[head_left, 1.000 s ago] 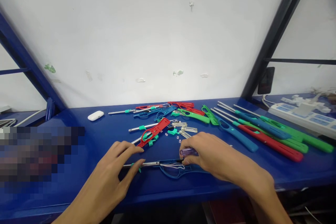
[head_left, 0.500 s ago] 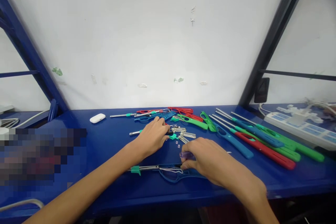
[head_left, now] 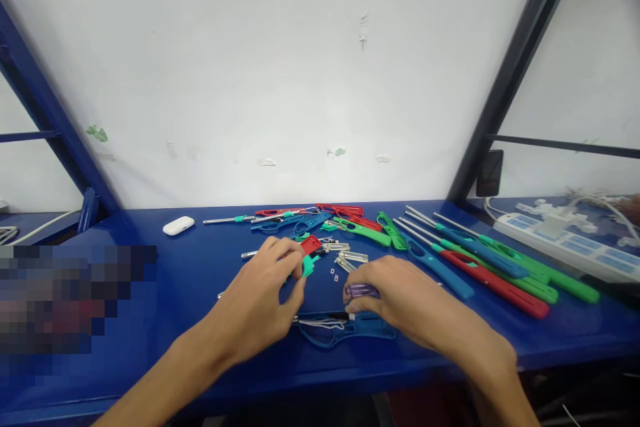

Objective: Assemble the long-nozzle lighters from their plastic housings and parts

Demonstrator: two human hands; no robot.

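Assembly workshop: lighter parts (head_left: 345, 223) strewn across a blue workbench (head_left: 150, 280).

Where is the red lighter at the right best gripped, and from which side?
Grip the red lighter by its thick handle end, from above on the near side: that end lies free, while green lighters crowd its far side.

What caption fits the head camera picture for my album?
Left hand grips a red and teal part while right hand holds a purple tube by a blue shell on the bench.
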